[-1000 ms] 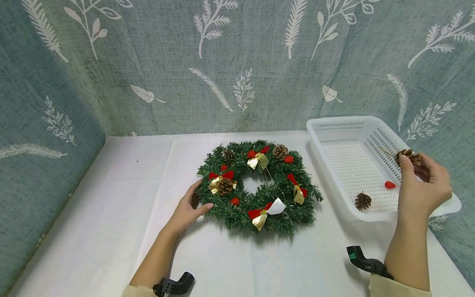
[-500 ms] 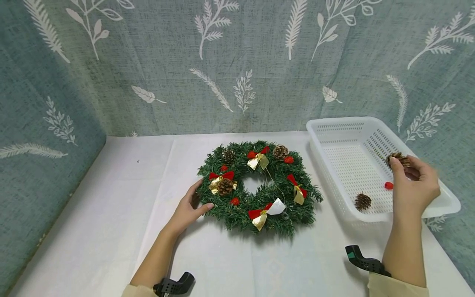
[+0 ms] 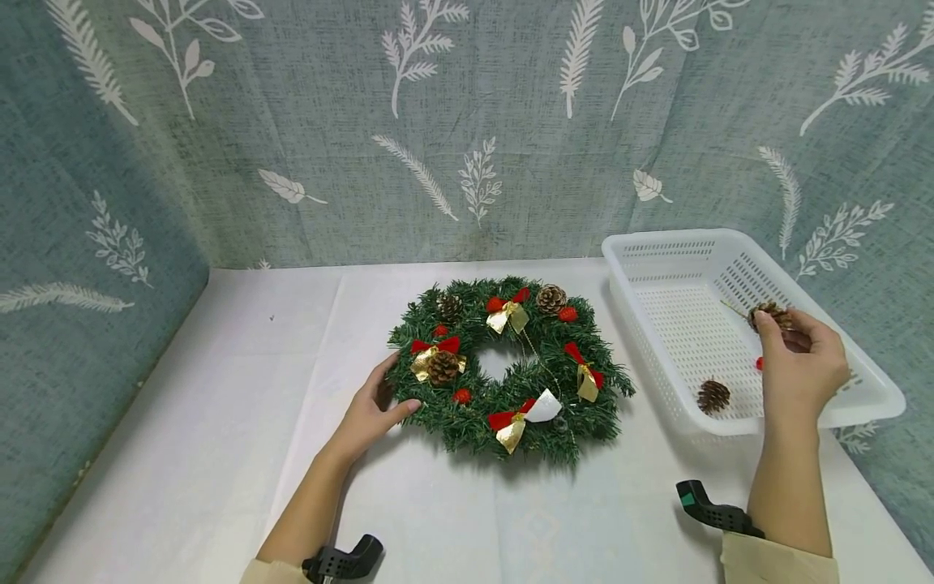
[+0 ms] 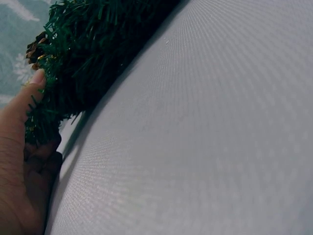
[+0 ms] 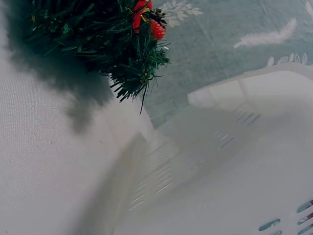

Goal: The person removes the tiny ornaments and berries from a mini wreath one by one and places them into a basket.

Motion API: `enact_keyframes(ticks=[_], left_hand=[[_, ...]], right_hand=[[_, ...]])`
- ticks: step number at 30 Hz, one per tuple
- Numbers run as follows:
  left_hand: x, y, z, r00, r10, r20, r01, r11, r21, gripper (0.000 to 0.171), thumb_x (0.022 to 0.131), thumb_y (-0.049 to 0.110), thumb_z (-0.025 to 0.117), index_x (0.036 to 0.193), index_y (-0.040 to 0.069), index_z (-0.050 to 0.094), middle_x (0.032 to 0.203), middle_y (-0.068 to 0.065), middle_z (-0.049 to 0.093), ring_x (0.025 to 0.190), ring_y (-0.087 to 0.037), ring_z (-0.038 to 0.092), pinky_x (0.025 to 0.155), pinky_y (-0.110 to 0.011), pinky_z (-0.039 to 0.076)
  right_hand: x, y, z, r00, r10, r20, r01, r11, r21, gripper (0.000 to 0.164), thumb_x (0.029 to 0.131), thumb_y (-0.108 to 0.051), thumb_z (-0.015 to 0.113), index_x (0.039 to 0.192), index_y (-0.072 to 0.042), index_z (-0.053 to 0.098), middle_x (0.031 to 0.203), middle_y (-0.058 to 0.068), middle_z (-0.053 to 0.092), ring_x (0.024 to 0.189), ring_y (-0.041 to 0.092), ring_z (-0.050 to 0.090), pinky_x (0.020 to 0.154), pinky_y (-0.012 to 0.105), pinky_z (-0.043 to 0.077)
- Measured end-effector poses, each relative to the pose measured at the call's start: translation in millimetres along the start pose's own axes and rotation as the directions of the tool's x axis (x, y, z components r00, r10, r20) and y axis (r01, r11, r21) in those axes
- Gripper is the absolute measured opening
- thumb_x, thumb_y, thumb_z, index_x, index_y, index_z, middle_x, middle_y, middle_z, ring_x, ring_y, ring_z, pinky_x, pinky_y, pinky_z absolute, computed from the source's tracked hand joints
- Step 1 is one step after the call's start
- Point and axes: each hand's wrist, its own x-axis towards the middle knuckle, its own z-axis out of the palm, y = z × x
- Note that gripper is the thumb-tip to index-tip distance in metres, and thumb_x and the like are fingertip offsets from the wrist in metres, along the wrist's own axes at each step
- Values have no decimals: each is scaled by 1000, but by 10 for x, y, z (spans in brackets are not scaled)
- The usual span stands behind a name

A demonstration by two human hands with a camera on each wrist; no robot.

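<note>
A green wreath (image 3: 540, 373) lies mid-table in the head view, decorated with red-and-gold bows, pine cones and red berries. My left hand (image 3: 372, 414) grips its left edge, thumb on top. In the left wrist view the thumb (image 4: 37, 78) lies against the greenery and the other fingers curl underneath. Over the white basket (image 3: 642, 357), my right hand (image 3: 806, 369) pinches a pine cone (image 3: 769, 315) whose thin wire stem points left. Another pine cone (image 3: 713, 397) lies inside the basket, near a red berry (image 3: 759, 363) partly hidden by the right hand.
The basket stands at the table's right side, its wall (image 5: 151, 176) close to the wreath in the right wrist view. Leaf-patterned grey-green cloth (image 3: 314, 130) rises behind the white table (image 3: 182, 422). One bow's white side (image 3: 543, 407) faces up.
My right hand has moved left over the basket with the pine cone, and now covers part of the red berry. The left hand and the wreath have stayed still.
</note>
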Motion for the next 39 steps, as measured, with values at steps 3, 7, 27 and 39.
enact_keyframes(ticks=[3, 7, 27, 39], left_hand=[[3, 1, 0, 1000, 3, -2, -3, 1000, 1, 79, 90, 16, 66, 152, 17, 18, 158, -12, 13, 141, -42, 17, 115, -54, 18], [-3, 4, 0, 1000, 4, -4, -4, 1000, 13, 79, 90, 16, 66, 152, 18, 18, 158, -12, 14, 140, -43, 19, 114, -54, 19], [0, 12, 9, 1000, -11, -8, 11, 1000, 6, 80, 89, 18, 67, 152, 19, 18, 158, -12, 14, 140, -42, 19, 114, -54, 20], [-3, 0, 2, 1000, 7, -9, -7, 1000, 27, 79, 89, 17, 67, 152, 18, 19, 157, -13, 14, 140, -43, 20, 114, -54, 21]], right_hand=[[-2, 3, -2, 1000, -10, 0, 10, 1000, -26, 46, 83, -34, 73, 120, -8, 65, 91, -25, 45, 77, -13, 47, 73, 6, 42], [-3, 8, 2, 1000, -20, -1, 20, 998, -62, 48, 83, -35, 72, 122, -8, 64, 93, -27, 44, 81, -13, 46, 77, 10, 43], [-92, -48, 20, 996, -84, 29, 86, 993, -82, 50, 84, -40, 70, 125, -12, 62, 102, -24, 48, 89, -13, 45, 85, 14, 43], [-271, -225, 105, 975, -206, 81, 195, 973, 127, 39, 82, -24, 76, 115, -6, 67, 95, -25, 57, 87, -6, 55, 78, 12, 44]])
